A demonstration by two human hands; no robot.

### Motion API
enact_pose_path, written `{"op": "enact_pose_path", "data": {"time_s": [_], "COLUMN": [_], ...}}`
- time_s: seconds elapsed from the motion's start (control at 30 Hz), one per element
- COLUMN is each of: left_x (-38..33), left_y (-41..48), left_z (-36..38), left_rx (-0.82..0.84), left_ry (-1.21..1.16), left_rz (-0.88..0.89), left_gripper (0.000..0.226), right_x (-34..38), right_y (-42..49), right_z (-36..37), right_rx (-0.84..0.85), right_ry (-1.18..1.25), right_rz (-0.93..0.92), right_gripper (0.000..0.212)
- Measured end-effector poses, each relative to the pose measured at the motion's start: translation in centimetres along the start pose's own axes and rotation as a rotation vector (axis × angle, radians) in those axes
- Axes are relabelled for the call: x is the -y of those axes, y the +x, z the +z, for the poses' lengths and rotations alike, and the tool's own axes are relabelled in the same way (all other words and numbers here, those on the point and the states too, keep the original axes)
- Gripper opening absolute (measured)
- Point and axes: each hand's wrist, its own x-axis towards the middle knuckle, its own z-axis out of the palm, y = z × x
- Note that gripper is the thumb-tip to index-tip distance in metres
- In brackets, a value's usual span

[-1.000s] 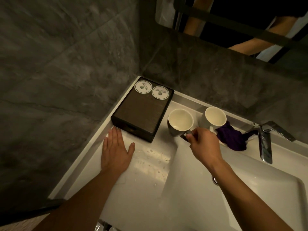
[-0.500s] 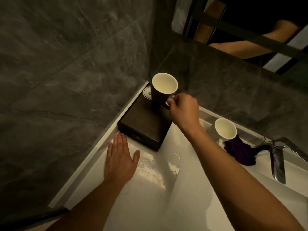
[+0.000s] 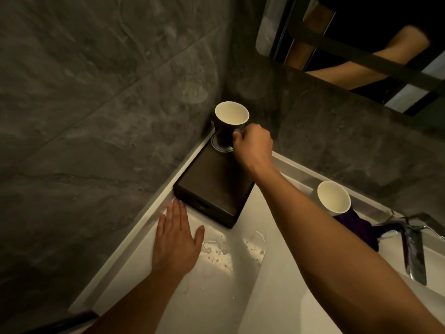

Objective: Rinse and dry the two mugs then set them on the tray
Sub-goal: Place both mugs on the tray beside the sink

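Note:
A dark mug (image 3: pixel 226 127) with a cream inside stands upright on a round white coaster (image 3: pixel 218 148) at the far end of the dark wooden tray (image 3: pixel 212 189). My right hand (image 3: pixel 252 145) is shut on the mug's handle. The second mug (image 3: pixel 333 198) stands upright on the white counter at the right, beside a purple cloth (image 3: pixel 358 227). My left hand (image 3: pixel 175 235) lies flat, fingers apart, on the wet counter just in front of the tray.
The tray sits in the corner against grey stone walls. A chrome faucet (image 3: pixel 414 244) stands at the right over the white sink basin (image 3: pixel 277 297). Water drops (image 3: pixel 221 249) lie on the counter. A mirror (image 3: pixel 361 37) hangs above.
My right hand lifted the dark mug from the counter and carried it left and away, down onto the coaster at the tray's far end. The left hand stayed put.

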Motion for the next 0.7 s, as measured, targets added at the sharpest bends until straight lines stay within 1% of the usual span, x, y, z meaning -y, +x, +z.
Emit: {"op": "enact_pose_path", "data": {"time_s": [0.17, 0.3, 0.4, 0.47, 0.6, 0.7], "left_x": [0.0, -0.1, -0.1, -0.1, -0.2, -0.2], "left_y": [0.0, -0.1, -0.1, 0.0, 0.0, -0.1], "left_z": [-0.1, -0.2, -0.3, -0.3, -0.3, -0.3], "left_rx": [-0.006, 0.001, 0.005, 0.002, 0.008, -0.003], "left_ry": [-0.011, 0.010, 0.018, 0.021, 0.036, 0.051], "left_rz": [-0.004, -0.007, -0.009, -0.011, -0.012, -0.010], "left_gripper": [0.092, 0.091, 0.091, 0.090, 0.089, 0.088], "right_x": [-0.1, -0.7, -1.2, -2.2, -7.4, -12.2], "right_y": [-0.5, -0.6, -1.2, -2.7, -8.4, -12.8], "right_z": [0.7, 0.7, 0.2, -0.6, -3.2, -4.9], "right_rx": [0.001, -0.009, 0.029, 0.019, -0.147, -0.277], "right_ry": [-0.003, 0.056, 0.084, 0.079, 0.000, 0.013], "right_rz": [-0.015, -0.030, -0.034, -0.014, 0.036, 0.165], "right_gripper": [0.026, 0.030, 0.035, 0.041, 0.034, 0.034]}}
